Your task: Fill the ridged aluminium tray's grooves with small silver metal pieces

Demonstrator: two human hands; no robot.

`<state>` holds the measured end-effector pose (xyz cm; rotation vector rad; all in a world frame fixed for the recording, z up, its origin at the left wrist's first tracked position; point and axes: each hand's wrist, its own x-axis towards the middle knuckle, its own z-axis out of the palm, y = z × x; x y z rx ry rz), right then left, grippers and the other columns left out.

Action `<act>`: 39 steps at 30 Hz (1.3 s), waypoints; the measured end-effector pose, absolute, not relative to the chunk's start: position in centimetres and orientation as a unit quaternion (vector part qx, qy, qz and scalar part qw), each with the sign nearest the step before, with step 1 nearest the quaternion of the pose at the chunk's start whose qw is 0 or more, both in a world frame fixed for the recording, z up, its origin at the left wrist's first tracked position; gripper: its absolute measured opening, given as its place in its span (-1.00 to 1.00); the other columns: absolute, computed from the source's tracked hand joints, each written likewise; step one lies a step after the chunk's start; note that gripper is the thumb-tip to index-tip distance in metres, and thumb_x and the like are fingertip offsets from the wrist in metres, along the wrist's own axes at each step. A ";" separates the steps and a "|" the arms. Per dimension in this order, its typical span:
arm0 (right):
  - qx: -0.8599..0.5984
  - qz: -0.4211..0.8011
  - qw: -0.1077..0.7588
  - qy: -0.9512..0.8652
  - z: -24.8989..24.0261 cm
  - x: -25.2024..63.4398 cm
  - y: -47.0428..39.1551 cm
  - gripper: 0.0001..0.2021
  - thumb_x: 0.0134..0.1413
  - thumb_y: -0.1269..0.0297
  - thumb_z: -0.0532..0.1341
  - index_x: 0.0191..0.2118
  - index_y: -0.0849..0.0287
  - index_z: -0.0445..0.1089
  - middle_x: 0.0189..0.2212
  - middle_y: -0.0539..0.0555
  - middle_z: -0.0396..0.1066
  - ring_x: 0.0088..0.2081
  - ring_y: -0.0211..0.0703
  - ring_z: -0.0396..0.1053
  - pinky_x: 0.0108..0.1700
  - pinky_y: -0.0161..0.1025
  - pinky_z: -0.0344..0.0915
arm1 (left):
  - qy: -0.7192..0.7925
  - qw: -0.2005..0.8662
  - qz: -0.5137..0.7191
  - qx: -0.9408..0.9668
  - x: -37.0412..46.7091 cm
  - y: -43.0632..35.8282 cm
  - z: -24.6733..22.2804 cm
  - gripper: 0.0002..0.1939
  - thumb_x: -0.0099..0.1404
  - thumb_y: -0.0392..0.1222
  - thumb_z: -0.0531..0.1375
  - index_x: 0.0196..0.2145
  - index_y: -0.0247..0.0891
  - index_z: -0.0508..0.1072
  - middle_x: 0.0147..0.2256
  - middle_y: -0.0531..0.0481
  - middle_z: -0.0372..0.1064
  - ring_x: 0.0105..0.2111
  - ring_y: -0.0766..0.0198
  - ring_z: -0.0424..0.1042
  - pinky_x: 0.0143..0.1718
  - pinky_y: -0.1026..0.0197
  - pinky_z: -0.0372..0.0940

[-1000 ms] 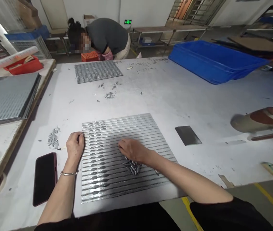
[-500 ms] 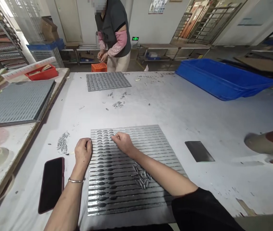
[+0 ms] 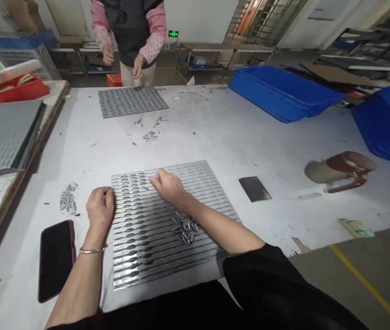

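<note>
A ribbed silvery-grey panel (image 3: 195,183) lies flat before me, with columns of dark leaf-shaped pieces (image 3: 131,217) set along its left part. My right hand (image 3: 169,187) is over the panel's upper middle, thumb and forefinger pinched; anything between the tips is hidden. One small leaf-shaped piece (image 3: 146,188) sits askew just below those fingertips. Beside the panel's left edge rests my left hand (image 3: 99,207), its fingers curled closed around something I cannot make out. A loose heap of leaf-shaped pieces (image 3: 185,228) lies on the panel below my right forearm.
Left of the panel are another heap of pieces (image 3: 68,198) and a phone (image 3: 56,261). To the right lie a dark plate (image 3: 255,189) and a brown mug (image 3: 339,167). A blue bin (image 3: 284,98) and a second panel (image 3: 133,103) sit farther back, near a standing co-worker (image 3: 129,36).
The view has swung to the right. My right fingertips have shifted slightly away from the filled columns, and an askew piece shows there. The co-worker's hands have moved apart.
</note>
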<state>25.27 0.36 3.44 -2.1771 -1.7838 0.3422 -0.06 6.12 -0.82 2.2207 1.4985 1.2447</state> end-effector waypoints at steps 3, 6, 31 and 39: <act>-0.710 0.130 0.145 -0.677 4.8 28.5 -3.1 -0.70 0.43 0.18 0.04 -0.27 0.17 0.42 -0.34 0.06 0.51 -0.30 -0.15 0.40 -0.27 -0.26 0.10 | 0.477 0.078 0.416 0.770 0.6 5.1 1.9 -0.79 0.39 -0.12 0.10 -0.26 -0.24 0.50 -0.26 -0.08 0.51 -0.19 0.14 0.49 -0.06 0.09 0.36; -0.653 0.181 0.048 -0.734 4.1 30.1 -6.6 -0.83 0.32 0.26 0.19 -0.32 0.17 0.44 -0.30 0.07 0.52 -0.26 -0.14 0.40 -0.30 -0.28 0.08 | 0.372 0.130 0.333 0.857 3.0 2.3 3.9 -0.81 0.42 -0.14 0.10 -0.24 -0.21 0.50 -0.28 -0.04 0.51 -0.22 0.18 0.48 -0.11 0.12 0.37; -0.703 0.252 0.185 -0.638 1.8 22.5 -0.1 -0.75 0.34 0.28 0.11 -0.19 0.22 0.53 -0.18 0.20 0.59 -0.10 -0.03 0.50 -0.13 -0.25 0.27 | 0.403 0.186 0.232 0.865 3.0 2.2 3.4 -0.78 0.43 -0.20 0.03 -0.21 -0.22 0.48 -0.25 -0.12 0.45 -0.25 0.15 0.45 -0.14 0.09 0.37; -0.737 0.253 0.126 -0.614 2.6 22.6 0.4 -0.69 0.31 0.19 0.16 0.04 0.27 0.40 -0.11 0.27 0.56 -0.07 0.08 0.49 -0.17 -0.19 0.29 | 0.472 0.224 0.242 0.817 2.8 4.2 4.0 -0.88 0.30 -0.18 0.12 -0.31 -0.20 0.45 -0.38 0.00 0.47 -0.36 0.20 0.42 -0.23 0.16 0.32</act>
